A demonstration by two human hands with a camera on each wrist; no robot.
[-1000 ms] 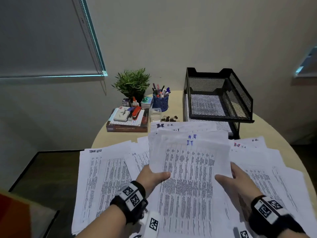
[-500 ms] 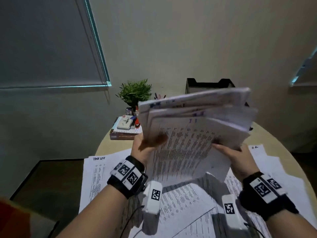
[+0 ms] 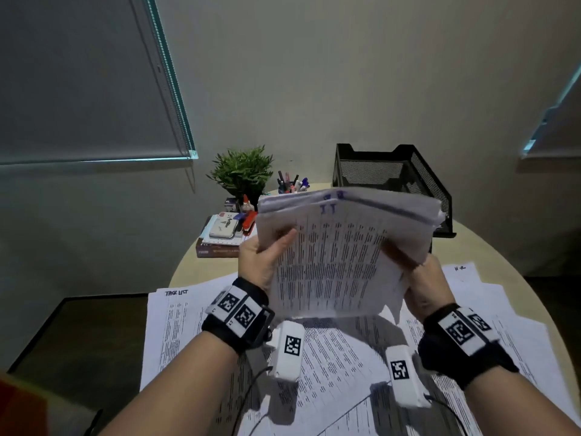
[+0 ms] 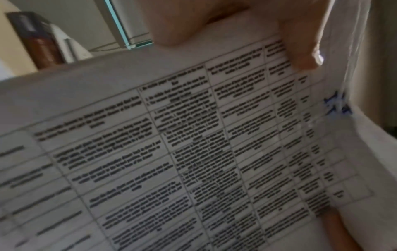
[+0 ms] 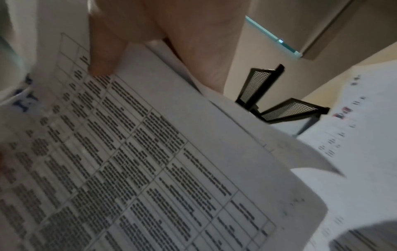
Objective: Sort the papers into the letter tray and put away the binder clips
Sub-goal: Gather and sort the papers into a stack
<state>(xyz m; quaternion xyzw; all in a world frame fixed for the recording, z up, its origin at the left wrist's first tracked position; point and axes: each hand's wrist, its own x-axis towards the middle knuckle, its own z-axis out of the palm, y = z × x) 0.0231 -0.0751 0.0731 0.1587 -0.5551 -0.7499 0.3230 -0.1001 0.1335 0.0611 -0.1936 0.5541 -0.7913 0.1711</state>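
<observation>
White printed stack of papers [image 3: 342, 247] raised above my round beige tabletop [image 3: 201, 262], my left hand [image 3: 261, 262] and right hand [image 3: 424, 284] each gripping a side, black mesh letter tray [image 3: 421, 171] behind

"IT" on held stack [image 3: 339, 247] ("TASK LIST" sheet [image 3: 176, 309] below)

Potted plant [image 3: 242, 171], pen cup [image 3: 290, 184], book stack [image 3: 220, 243] on round table [image 3: 490, 250].
</observation>
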